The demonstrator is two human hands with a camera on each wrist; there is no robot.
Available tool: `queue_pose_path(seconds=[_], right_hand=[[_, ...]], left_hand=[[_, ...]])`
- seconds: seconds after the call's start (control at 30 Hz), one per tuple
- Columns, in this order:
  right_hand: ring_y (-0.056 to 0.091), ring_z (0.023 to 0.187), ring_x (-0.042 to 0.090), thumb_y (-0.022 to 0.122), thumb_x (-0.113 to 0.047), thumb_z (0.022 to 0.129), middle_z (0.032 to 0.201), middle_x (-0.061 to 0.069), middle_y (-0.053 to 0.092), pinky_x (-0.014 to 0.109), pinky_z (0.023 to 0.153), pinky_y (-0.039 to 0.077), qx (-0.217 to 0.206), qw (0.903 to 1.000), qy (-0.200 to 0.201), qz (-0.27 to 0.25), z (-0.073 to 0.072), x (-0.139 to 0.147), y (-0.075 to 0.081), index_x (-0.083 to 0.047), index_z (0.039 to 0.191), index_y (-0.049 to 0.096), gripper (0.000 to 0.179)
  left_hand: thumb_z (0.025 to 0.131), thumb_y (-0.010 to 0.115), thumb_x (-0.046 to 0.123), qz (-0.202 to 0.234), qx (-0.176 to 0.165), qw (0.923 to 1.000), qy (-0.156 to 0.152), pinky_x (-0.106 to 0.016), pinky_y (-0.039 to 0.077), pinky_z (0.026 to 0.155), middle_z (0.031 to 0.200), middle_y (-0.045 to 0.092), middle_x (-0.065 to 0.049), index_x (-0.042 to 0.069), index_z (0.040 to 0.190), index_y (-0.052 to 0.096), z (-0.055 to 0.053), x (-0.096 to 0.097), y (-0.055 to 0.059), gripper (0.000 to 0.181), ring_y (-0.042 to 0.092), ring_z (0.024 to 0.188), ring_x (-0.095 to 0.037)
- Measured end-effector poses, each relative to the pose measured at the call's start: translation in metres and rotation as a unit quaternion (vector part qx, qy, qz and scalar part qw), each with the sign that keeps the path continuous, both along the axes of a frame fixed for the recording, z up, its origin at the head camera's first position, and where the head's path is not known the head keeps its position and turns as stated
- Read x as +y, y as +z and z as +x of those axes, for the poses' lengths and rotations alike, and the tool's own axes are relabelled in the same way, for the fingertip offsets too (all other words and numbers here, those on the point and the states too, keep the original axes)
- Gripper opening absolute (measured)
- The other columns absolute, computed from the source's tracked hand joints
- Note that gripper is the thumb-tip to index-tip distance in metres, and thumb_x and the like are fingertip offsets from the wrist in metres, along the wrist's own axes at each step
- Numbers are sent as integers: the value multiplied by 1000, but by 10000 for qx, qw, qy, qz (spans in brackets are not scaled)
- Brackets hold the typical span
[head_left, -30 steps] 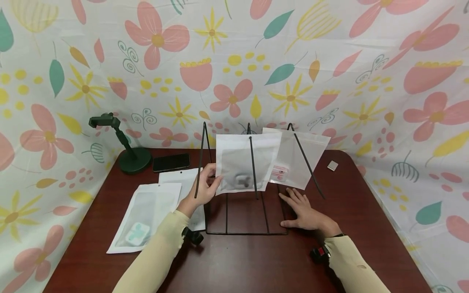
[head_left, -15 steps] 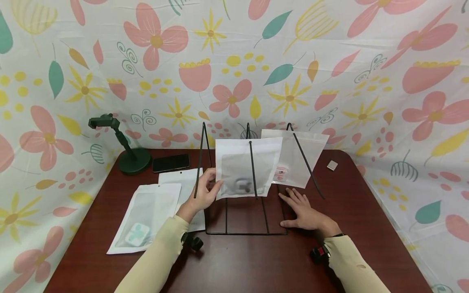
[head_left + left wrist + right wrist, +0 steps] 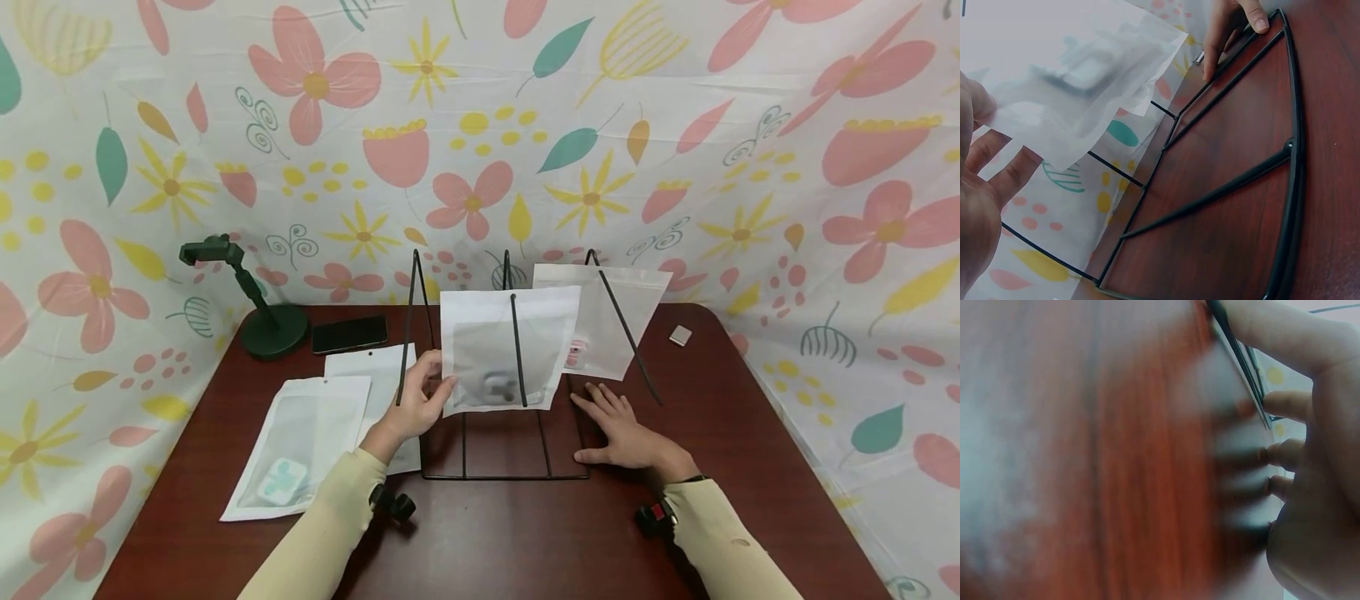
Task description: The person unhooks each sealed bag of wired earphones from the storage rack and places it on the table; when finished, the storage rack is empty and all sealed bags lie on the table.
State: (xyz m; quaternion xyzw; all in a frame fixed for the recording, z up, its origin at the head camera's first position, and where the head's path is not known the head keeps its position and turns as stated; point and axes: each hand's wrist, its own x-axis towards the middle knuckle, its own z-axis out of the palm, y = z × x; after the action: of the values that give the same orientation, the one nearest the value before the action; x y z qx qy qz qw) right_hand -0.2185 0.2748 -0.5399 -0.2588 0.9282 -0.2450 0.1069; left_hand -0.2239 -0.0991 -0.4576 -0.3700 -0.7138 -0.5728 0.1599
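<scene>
white pouch (image 3: 480, 350) on rack (image 3: 506, 478), holed edge up, long axis unclear, left hand (image 3: 414, 400) pinching its side, right hand (image 3: 619, 433) spread

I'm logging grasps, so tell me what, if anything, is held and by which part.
The left hand pinches the front white pouch by the lower half of its left edge. The right hand, spread beside the black rack, grips nothing.

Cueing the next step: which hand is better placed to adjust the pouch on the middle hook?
Likely the left hand: it pinches the pouch by its edge, while the right hand rests at the rack base.
</scene>
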Motion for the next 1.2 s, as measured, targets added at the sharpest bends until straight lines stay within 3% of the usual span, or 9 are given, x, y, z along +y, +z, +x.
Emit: queue_pose_path(seconds=[0.5, 0.83, 1.2], right_hand=[[3, 143, 54, 74, -46, 82, 157, 32, 12, 75, 105, 2, 6, 10000, 4, 2, 0, 0, 1, -4, 152, 29, 94], [3, 143, 55, 74, -46, 82, 157, 32, 10, 76, 104, 3, 5, 10000, -19, 42, 1, 2, 2, -3, 152, 28, 94], [2, 144, 53, 74, -49, 82, 158, 31, 11, 75, 106, 2, -41, 10000, -32, 50, 0, 0, 1, -4, 153, 28, 95]], left_hand=[[83, 55, -24, 128, 245, 9996, -18, -38, 58, 64, 103, 57, -25, -12, 112, 50, 12, 3, -5, 31, 66, 87, -40], [84, 57, -21, 21, 22, 10000, 72, -37, 59, 70, 106, 59, -25, -10, 113, 51, 21, 5, -7, 32, 68, 93, -33], [84, 55, -23, 187, 71, 9997, -150, -36, 58, 69, 106, 59, -26, -12, 113, 50, 23, 3, -8, 32, 65, 101, -13]])
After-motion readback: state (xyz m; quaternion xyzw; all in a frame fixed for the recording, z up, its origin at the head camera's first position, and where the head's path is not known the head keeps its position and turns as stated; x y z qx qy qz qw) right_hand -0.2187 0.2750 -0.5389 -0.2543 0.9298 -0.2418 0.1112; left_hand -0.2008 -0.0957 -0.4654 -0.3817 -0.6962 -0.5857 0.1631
